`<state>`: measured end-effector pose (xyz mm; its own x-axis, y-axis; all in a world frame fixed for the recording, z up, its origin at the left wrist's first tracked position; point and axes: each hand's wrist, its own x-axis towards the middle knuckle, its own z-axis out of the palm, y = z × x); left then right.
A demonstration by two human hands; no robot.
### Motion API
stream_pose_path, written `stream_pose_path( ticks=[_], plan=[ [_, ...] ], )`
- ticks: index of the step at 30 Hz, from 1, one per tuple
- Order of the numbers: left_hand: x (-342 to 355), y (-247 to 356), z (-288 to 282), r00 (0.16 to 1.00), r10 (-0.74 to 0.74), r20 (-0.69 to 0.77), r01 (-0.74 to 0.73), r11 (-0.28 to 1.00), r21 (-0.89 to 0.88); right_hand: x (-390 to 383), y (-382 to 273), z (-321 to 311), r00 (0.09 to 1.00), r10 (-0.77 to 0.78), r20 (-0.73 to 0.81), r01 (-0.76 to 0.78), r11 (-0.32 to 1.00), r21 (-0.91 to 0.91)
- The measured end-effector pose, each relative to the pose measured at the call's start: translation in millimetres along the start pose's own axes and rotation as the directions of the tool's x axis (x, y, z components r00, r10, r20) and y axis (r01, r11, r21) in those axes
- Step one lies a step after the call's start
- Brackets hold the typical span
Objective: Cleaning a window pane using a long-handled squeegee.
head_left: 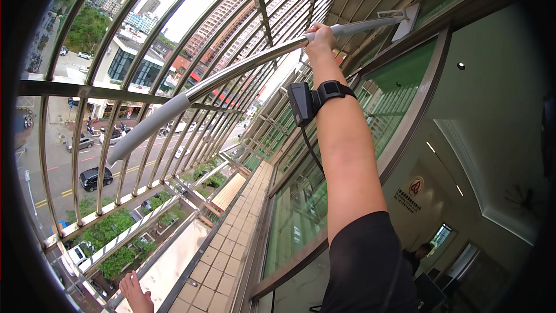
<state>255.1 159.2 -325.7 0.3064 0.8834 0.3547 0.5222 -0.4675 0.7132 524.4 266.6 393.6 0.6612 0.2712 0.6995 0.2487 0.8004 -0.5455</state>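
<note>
Pole (249, 66) runs slantwise in the slot btwn barred cage (87, 91) & window frame (427, 99), lower end out toward the bars, far end up near the frame's top part. Cage shuts in the outer side, so prob. the slant is just how smth that long fits in there. Green glass (296, 235) lines the inner side, w/ tiled ledge (208, 255) below. R arm (347, 150) is stretched almost straight, prob. for max reach. Grey grip (149, 129) hangs free at the low end, maybe helping as counterweight. Flat pale head (408, 23) sits by the frame's top edge; can't tell if it presses on anything. R hand (320, 39) has fingers wrapped round the pole where metal meets the upper grey section, prob. to steer the head from closer in. L hand (136, 295) is low at the bottom rim, fingers up & loosely spread, nothing visible in it; rest cut off. Black wrist unit (300, 104) is strapped to R arm, cable (311, 150) dangling. Room: most runs lengthwise above the ledge; bars hem in the low end (contact unclear), frame crowds the arm, & there's little slack around the head.
</note>
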Motion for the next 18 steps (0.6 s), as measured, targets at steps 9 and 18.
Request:
stream_pose_path(
  ticks=[9,18],
  plan=[
    [-2.3,-25.4,23.3,0.954,0.130,-0.272,-0.143,0.989,-0.030,-57.3,-15.4,48.6,0.974,-0.226,-0.029,0.215,0.955,-0.204],
    [-1.2,-31.0,36.9,0.915,0.003,-0.403,0.026,0.997,0.067,-78.8,-4.7,63.3,0.953,-0.276,-0.123,0.223,0.918,-0.328]
  ],
)
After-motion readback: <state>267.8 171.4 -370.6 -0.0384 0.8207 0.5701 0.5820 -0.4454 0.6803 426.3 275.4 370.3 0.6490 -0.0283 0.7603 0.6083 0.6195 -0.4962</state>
